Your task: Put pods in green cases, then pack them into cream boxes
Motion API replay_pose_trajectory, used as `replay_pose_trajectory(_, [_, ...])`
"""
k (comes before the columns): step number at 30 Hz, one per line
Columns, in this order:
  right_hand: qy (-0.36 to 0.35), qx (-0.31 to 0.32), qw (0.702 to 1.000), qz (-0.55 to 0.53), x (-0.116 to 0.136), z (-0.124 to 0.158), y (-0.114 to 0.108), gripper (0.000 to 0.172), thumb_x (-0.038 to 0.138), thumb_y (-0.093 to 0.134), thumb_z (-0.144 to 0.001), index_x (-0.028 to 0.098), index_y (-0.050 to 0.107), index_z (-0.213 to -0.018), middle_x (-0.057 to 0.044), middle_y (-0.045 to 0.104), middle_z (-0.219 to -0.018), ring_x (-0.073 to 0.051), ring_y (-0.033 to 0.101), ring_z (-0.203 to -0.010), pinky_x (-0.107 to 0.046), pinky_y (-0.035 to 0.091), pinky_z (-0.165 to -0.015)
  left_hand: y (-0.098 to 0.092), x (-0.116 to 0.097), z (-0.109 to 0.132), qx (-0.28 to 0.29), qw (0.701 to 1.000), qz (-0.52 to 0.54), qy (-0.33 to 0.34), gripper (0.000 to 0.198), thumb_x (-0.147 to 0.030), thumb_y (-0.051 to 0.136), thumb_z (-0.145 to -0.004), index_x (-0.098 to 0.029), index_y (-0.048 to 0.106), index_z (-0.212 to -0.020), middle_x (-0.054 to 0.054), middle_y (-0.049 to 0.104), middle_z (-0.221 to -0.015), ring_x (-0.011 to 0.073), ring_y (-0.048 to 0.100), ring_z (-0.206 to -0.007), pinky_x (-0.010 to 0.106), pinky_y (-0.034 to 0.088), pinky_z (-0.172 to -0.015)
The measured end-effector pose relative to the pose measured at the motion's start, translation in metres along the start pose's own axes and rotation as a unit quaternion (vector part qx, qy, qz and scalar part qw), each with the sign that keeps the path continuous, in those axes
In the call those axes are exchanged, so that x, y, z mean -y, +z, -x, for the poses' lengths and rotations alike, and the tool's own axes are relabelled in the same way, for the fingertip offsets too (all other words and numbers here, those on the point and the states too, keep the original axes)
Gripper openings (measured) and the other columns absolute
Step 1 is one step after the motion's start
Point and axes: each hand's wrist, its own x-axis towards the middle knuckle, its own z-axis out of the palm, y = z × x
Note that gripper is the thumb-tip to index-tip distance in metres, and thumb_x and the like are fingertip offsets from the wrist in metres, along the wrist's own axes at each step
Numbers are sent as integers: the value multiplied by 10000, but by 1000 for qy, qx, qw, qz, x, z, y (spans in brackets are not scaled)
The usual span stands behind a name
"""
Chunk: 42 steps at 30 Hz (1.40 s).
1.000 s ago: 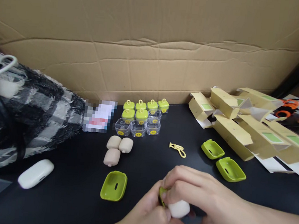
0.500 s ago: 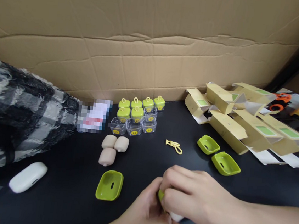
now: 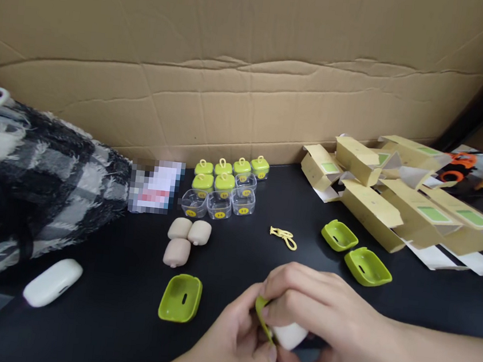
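Note:
Low in the view my left hand [image 3: 242, 342] is closed on the near edge of a green plastic shell [image 3: 262, 317], thumb and fingers pinching it. My right hand [image 3: 321, 322] is curled over the same shell and a smooth white rounded block [image 3: 292, 335], which shows between its fingers. Shell and block sit against each other at a tilt; the contact is partly hidden by the fingers. Another green shell [image 3: 180, 300] lies hollow side up left of my hands. Two more green shells, a smaller one [image 3: 339, 236] and a larger one [image 3: 368, 267], lie beyond my right hand.
Three beige blocks [image 3: 177, 252] lie left of a yellow cord loop [image 3: 284, 238]. Behind stand several clear cups [image 3: 219, 206], many with looped green lids [image 3: 224, 182]. Opened cartons [image 3: 372, 212] fill the right. A white case [image 3: 53, 283] and plaid cloth [image 3: 51, 184] are left.
The white block shows more between my hands, and the green shell is tilted away from it, with its edge more exposed. The whole view has shifted slightly.

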Motion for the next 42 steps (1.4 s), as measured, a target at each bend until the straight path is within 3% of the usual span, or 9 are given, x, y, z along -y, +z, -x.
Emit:
replay_pose_trajectory(3, [14, -28, 999, -10, 0, 1, -1, 286, 75, 569, -687, 210, 481, -924, -21, 593, -882, -144, 590, -777, -230, 496, -628, 3, -15, 0, 42, 999, -1, -25, 476, -558, 737, -729, -202, 526, -963, -121, 449, -510, 12, 321, -328, 188, 236, -367])
replay_pose_trajectory(7, [4, -24, 1000, 13, 1, 0, 0, 247, 100, 578, -727, 208, 482, -927, -26, 595, -869, -155, 599, -784, -250, 516, -649, 3, -29, 2, 78, 996, -31, -23, 519, -539, 746, -731, -196, 540, -1060, -68, 540, -644, 41, 462, -448, 181, 350, -456])
replay_pose_trajectory(10, [-5, -28, 999, 31, 3, 0, 1, 247, 117, 576, -741, 204, 477, -949, -36, 600, -877, -164, 602, -788, -259, 524, -650, 6, -29, 5, 39, 999, -25, -10, 458, -475, 779, -721, -197, 597, -1037, -39, 557, -742, 79, 541, -599, 221, 447, -639])
replay_pose_trajectory(14, [-7, -27, 999, 41, 4, 1, 1, 275, 104, 572, -728, 209, 471, -962, -29, 590, -872, -158, 596, -780, -250, 521, -649, 9, -27, 12, -6, 1000, -13, -6, 393, -409, 771, -743, -193, 653, -1050, 29, 589, -897, 165, 570, -846, 295, 442, -821])
replay_pose_trajectory(20, [-11, -21, 999, 46, 5, 2, 1, 266, 108, 600, -760, 210, 492, -980, -30, 597, -885, -159, 599, -801, -244, 519, -652, 9, -30, 9, 52, 998, -16, 12, 319, -394, 715, -791, -196, 637, -1029, 12, 530, -843, 140, 508, -750, 268, 421, -732])
replay_pose_trajectory(28, [-2, -6, 998, 57, 6, 3, 1, 200, 120, 588, -792, 192, 519, -964, -41, 627, -892, -159, 603, -794, -239, 518, -631, 11, -29, 3, 24, 999, -33, 5, 158, -95, 675, -736, -175, 545, -779, -76, 418, -640, 54, 317, -554, 165, 285, -512])
replay_pose_trajectory(32, [-13, -19, 998, 64, 4, 4, 2, 219, 119, 591, -777, 199, 515, -966, -44, 625, -889, -171, 618, -820, -251, 536, -659, 9, -22, 2, 29, 999, -30, 18, 194, -239, 725, -764, -174, 552, -819, -77, 419, -620, 50, 300, -523, 172, 240, -468])
replay_pose_trajectory(37, [-10, -33, 998, 59, 5, 3, 1, 237, 115, 581, -756, 212, 505, -959, -39, 612, -871, -178, 623, -824, -266, 546, -688, 14, -31, 1, 19, 998, -52, 1, 447, -559, 750, -702, -169, 561, -814, -84, 419, -577, 46, 303, -484, 195, 225, -446])
replay_pose_trajectory(42, [-15, -34, 998, 53, 5, 4, 1, 258, 97, 575, -751, 213, 495, -967, -41, 620, -871, -175, 628, -814, -263, 549, -679, 14, -36, 0, 19, 997, -75, -30, 525, -629, 763, -629, -179, 538, -777, -91, 415, -563, 45, 301, -474, 207, 235, -457])
